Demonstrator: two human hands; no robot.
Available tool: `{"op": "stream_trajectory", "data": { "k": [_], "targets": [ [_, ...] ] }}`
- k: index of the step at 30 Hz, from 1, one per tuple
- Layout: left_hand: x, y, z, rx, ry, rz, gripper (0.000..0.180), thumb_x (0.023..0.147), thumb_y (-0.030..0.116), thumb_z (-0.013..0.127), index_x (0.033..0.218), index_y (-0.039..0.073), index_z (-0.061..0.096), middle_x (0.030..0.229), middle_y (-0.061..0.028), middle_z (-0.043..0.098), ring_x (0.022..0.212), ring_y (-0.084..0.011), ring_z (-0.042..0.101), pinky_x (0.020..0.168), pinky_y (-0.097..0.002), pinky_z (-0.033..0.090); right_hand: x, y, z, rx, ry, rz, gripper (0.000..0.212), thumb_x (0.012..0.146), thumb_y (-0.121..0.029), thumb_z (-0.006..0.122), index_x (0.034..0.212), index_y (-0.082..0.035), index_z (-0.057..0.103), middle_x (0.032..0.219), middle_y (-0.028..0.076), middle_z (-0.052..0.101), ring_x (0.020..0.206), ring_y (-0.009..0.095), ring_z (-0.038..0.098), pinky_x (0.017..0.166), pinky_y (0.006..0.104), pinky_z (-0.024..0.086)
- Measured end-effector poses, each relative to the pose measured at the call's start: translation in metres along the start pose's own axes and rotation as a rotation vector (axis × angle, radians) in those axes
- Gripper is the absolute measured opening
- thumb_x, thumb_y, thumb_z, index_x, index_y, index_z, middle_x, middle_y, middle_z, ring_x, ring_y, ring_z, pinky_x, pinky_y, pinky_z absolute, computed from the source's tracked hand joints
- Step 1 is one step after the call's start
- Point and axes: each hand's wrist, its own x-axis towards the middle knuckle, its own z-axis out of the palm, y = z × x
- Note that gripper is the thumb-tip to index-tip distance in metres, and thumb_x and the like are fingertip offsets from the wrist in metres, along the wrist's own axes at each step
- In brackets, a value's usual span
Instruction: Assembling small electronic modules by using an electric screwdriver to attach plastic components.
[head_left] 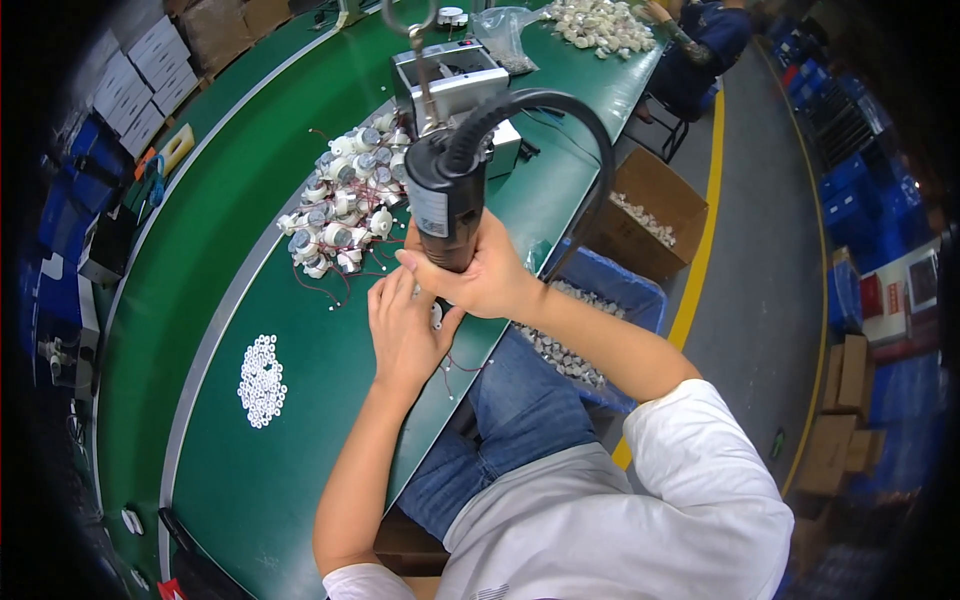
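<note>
My right hand point(488, 272) is wrapped round a black electric screwdriver point(440, 195) that hangs upright from a metal hook, its thick cable curving away to the right. Beneath it, my left hand point(398, 325) is closed on a small white motor part point(437, 315). Most of that part is covered by my fingers; thin red wires trail out near my thumb. The screwdriver's tip is hidden behind my hands. Beyond them lies a heap of white and grey small motors point(345, 200) with red wires. Left of my forearm, small white rings point(262, 385) lie in a pile on the green table point(300, 480).
Behind the screwdriver stands a metal-cased machine point(450, 70), beside a clear plastic bag point(503, 35). At my right are a blue crate point(640, 285) of small parts and a cardboard box point(655, 180). Another person point(712, 40) sits at the far end near a pile of pale parts point(600, 25).
</note>
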Motion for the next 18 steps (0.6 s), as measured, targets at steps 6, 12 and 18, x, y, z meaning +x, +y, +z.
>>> {"op": "stream_trajectory", "data": {
  "k": [6,12,18],
  "targets": [
    [0.004,0.005,-0.005,0.053,-0.085,-0.03,0.045,0.084,0.034,0.082,0.118,0.006,0.072,0.126,-0.0139,0.064,0.124,-0.0325,0.057,0.106,-0.0485,0.04,0.019,-0.003,-0.015,-0.01,-0.008,0.09,0.046,0.093,-0.001,0.077,0.132,0.0,0.054,0.092,0.0,0.065,0.078,0.006,0.062,0.073,0.0267,0.052],
    [0.006,0.019,-0.008,0.124,-0.014,0.113,0.057,0.081,0.046,0.079,0.125,0.012,0.072,0.135,-0.0154,0.06,0.127,-0.0359,0.054,0.11,-0.0516,0.037,0.089,-0.029,-0.068,-0.259,0.066,-0.211,0.03,0.094,-0.012,0.08,0.11,-0.003,0.057,0.081,0.001,0.066,0.069,0.008,0.063,0.064,0.0265,0.052],
    [0.017,0.032,0.004,0.252,0.054,0.224,0.045,0.082,0.038,0.083,0.12,0.015,0.075,0.131,-0.0093,0.064,0.126,-0.0318,0.056,0.111,-0.0556,0.036,0.141,0.006,-0.102,-0.291,0.232,-0.322,0.035,0.091,-0.018,0.083,0.109,-0.005,0.056,0.076,-0.003,0.062,0.068,0.006,0.058,0.063,0.0252,0.049]
  ]
}}
